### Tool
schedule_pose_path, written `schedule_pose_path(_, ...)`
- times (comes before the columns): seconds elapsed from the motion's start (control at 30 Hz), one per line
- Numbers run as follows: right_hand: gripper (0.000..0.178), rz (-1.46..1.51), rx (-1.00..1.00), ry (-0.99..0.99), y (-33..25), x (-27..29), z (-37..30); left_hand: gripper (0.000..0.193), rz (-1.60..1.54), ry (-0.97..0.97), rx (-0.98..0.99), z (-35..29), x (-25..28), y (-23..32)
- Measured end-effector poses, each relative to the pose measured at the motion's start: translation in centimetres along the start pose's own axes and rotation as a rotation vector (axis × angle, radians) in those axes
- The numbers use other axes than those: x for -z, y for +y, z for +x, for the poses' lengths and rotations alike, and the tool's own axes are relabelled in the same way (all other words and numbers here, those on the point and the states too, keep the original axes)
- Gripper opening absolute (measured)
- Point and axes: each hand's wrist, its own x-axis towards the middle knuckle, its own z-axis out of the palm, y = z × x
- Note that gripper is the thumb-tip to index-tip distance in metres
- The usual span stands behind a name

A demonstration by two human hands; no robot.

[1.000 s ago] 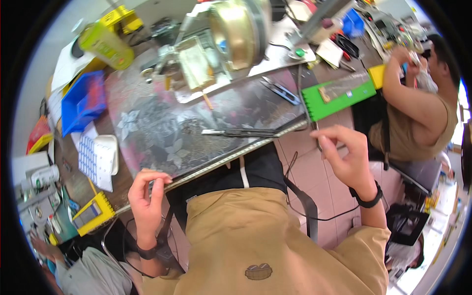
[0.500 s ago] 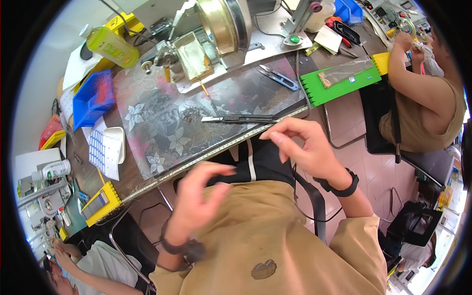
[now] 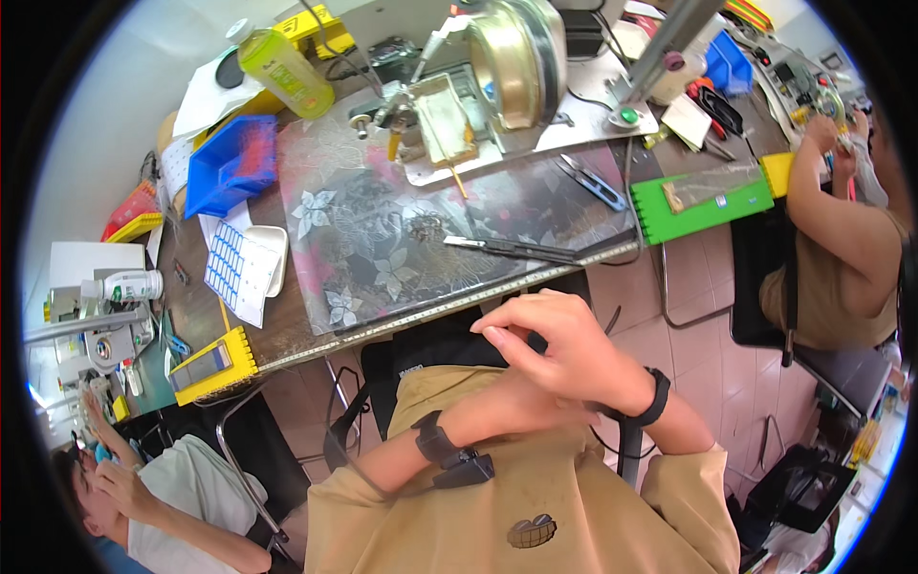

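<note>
My right hand [image 3: 559,349] is held over my lap just in front of the table edge. Its thumb and index finger come together at the tips; anything held there is too small to make out. Beneath the right wrist passes my left hand [image 3: 540,407], by the black band [image 3: 652,397] there. Its fingers are blurred and partly hidden. On my left wrist sits a black strap [image 3: 440,440] with a small box. Beyond the hands, a utility knife [image 3: 512,250] lies near the table's front edge, and blue-handled thread snips [image 3: 593,182] lie farther right.
A machine with a large metal wheel [image 3: 505,72] stands at the back. A blue bin [image 3: 206,172] and a green bottle [image 3: 287,77] are at left. A green board [image 3: 703,203] juts out at right. People sit at both sides.
My left hand has swung right and crossed beneath my right wrist. My right hand has dropped lower and nearer my body. The whole view has shifted, so the table appears farther right.
</note>
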Motion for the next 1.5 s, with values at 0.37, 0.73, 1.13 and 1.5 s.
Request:
schedule_pose_path(0.37, 0.014, 0.125, -0.217, -0.051, 0.3, 2.3, 1.4, 0.046, 0.161, -0.082, 0.252, -1.9, 7.9, 1.5)
schedule_pose_path(0.73, 0.010, -0.509, -0.130, -0.129, 3.2, 0.6, 3.1, 0.006, 0.364, 0.609, 0.415, -8.4, 16.0, 0.0)
schedule_pose_path(1.13, 0.045, -0.250, 0.040, -0.100, -0.9, -0.1, 7.9, 0.006, 0.409, 0.686, 0.211, -5.0, 18.4, -0.1)
schedule_pose_path(1.5, 0.127, -0.304, 0.508, 0.584, -14.6, 12.0, 11.8, 0.005, 0.301, 0.790, 0.221, -5.7, 15.6, 2.5)
